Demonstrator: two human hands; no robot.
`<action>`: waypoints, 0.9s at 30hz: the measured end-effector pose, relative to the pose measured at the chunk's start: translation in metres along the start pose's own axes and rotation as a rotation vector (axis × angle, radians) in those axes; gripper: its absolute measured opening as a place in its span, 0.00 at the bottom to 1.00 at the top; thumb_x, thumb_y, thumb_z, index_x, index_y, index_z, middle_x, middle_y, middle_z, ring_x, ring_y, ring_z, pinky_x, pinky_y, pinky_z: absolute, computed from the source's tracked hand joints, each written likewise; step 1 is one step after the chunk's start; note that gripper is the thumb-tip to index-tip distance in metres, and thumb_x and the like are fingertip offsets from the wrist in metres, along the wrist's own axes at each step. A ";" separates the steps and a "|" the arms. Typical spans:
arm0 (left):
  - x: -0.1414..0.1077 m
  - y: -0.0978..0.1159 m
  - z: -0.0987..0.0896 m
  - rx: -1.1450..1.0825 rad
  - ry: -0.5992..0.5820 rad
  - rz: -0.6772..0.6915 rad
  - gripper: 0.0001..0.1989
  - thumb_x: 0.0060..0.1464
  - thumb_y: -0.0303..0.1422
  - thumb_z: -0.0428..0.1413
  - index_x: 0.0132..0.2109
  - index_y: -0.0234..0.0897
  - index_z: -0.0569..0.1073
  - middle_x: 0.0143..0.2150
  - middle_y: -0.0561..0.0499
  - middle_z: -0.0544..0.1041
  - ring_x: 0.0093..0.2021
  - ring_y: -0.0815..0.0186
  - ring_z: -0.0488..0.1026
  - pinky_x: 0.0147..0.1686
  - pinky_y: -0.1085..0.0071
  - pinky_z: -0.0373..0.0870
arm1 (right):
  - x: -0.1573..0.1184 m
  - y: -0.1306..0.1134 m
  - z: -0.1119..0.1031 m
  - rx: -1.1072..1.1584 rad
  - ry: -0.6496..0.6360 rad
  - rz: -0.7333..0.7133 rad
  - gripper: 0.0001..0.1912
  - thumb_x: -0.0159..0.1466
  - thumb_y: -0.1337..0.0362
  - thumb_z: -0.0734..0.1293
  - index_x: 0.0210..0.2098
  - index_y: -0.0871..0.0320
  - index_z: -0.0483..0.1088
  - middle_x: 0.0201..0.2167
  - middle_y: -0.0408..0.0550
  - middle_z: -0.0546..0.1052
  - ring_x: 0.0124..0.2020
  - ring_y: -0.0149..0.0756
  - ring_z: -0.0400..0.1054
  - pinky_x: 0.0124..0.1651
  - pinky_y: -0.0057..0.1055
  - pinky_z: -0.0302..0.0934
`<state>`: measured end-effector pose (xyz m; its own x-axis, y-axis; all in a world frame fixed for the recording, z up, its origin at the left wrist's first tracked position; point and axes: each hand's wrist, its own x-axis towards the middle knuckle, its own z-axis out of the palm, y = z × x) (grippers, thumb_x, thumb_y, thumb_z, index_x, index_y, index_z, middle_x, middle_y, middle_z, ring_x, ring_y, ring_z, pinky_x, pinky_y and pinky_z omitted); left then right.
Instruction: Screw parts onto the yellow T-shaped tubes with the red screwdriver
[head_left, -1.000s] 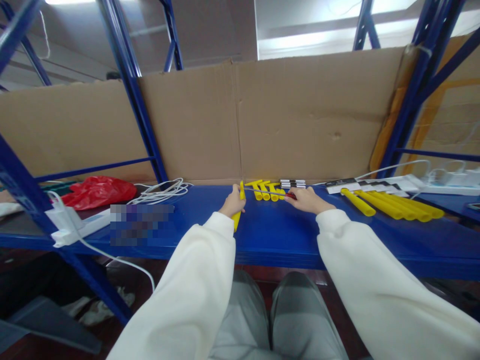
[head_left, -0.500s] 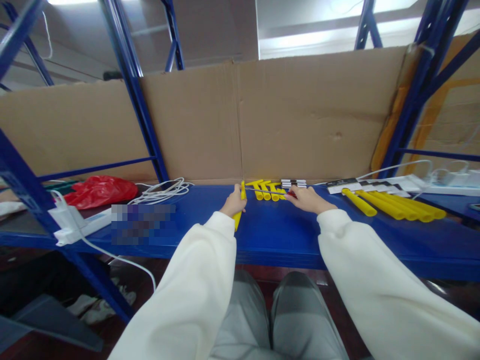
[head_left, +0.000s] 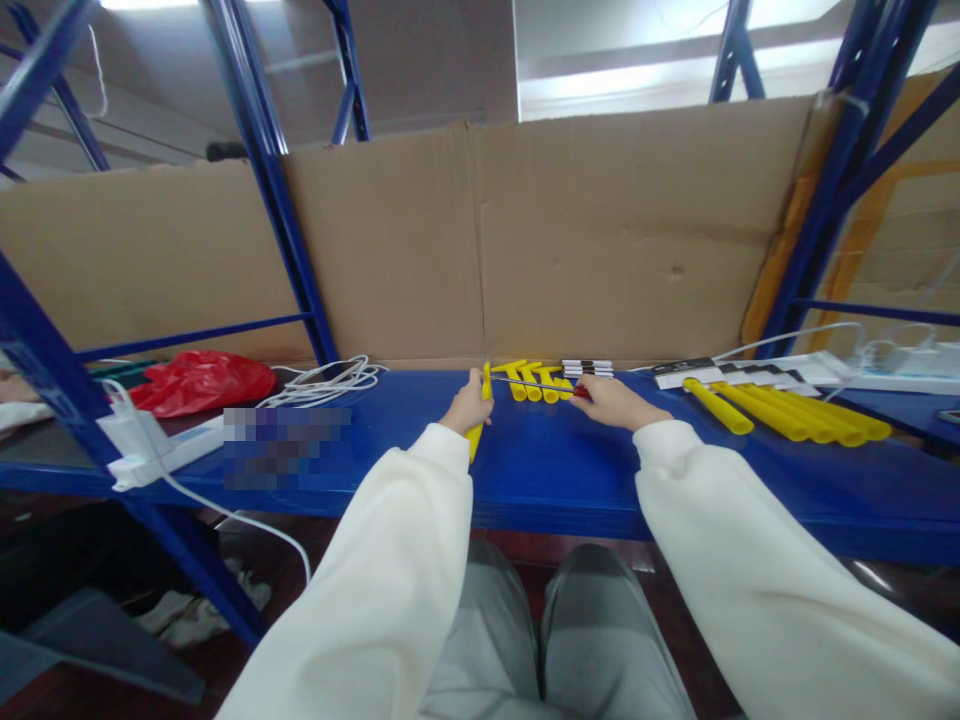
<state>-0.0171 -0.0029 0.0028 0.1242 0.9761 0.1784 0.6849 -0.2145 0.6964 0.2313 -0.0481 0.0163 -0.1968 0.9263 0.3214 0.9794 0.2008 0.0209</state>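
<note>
My left hand (head_left: 466, 405) is closed around a yellow plastic piece (head_left: 475, 443) with a rod-like lower end, held nearly upright over the blue shelf. My right hand (head_left: 613, 400) grips a screwdriver (head_left: 534, 384) by its red handle. The thin metal shaft runs left, and its tip meets the upper part of the yellow piece; the exact contact is too small to make out. Just behind the shaft lie several yellow T-shaped pieces (head_left: 533, 393) in a row. A small stack of black-and-white strips (head_left: 587, 367) sits behind my right hand.
Several yellow tubes (head_left: 814, 418) lie at the right on the blue shelf (head_left: 555, 480). Left are a red plastic bag (head_left: 206, 385), coiled white cable (head_left: 337, 380) and a white power strip (head_left: 191, 445). A cardboard wall (head_left: 600, 230) closes the back, between blue posts (head_left: 277, 220).
Both hands, the yellow piece and the screwdriver stay in practically the same place. The camera view has shifted very slightly.
</note>
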 end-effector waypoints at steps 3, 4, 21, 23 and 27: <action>0.000 0.000 -0.001 0.000 -0.003 -0.005 0.21 0.58 0.20 0.52 0.55 0.39 0.56 0.41 0.48 0.79 0.23 0.71 0.75 0.25 0.76 0.73 | 0.001 0.002 0.000 -0.010 0.012 -0.036 0.14 0.71 0.60 0.60 0.46 0.60 0.73 0.46 0.60 0.80 0.48 0.45 0.75 0.49 0.34 0.63; 0.000 0.001 -0.001 0.004 -0.005 -0.005 0.21 0.58 0.20 0.52 0.55 0.39 0.57 0.41 0.48 0.79 0.22 0.71 0.75 0.26 0.76 0.73 | 0.001 0.003 -0.001 -0.018 0.020 -0.037 0.12 0.70 0.60 0.62 0.45 0.60 0.73 0.46 0.59 0.80 0.48 0.45 0.75 0.48 0.33 0.63; 0.000 0.001 0.000 -0.007 -0.003 -0.011 0.21 0.58 0.20 0.52 0.56 0.40 0.58 0.39 0.49 0.79 0.22 0.70 0.75 0.28 0.74 0.74 | 0.000 0.004 -0.002 -0.002 0.045 0.003 0.13 0.70 0.58 0.63 0.44 0.59 0.74 0.45 0.59 0.80 0.46 0.44 0.75 0.45 0.32 0.63; -0.001 0.002 -0.001 0.013 -0.004 -0.012 0.21 0.58 0.20 0.52 0.56 0.39 0.58 0.39 0.49 0.79 0.23 0.70 0.75 0.28 0.74 0.74 | 0.000 0.005 -0.001 -0.020 0.053 0.016 0.12 0.68 0.57 0.65 0.45 0.58 0.72 0.45 0.58 0.80 0.46 0.45 0.75 0.43 0.33 0.63; -0.002 0.003 -0.001 0.022 -0.015 -0.004 0.22 0.58 0.20 0.52 0.56 0.38 0.58 0.35 0.51 0.78 0.23 0.70 0.74 0.29 0.74 0.74 | -0.002 0.003 -0.002 -0.004 0.029 0.083 0.16 0.67 0.54 0.66 0.49 0.57 0.69 0.43 0.57 0.81 0.44 0.47 0.75 0.40 0.33 0.62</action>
<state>-0.0159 -0.0056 0.0051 0.1321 0.9773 0.1658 0.7010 -0.2103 0.6814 0.2350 -0.0496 0.0176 -0.1134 0.9299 0.3499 0.9925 0.1221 -0.0029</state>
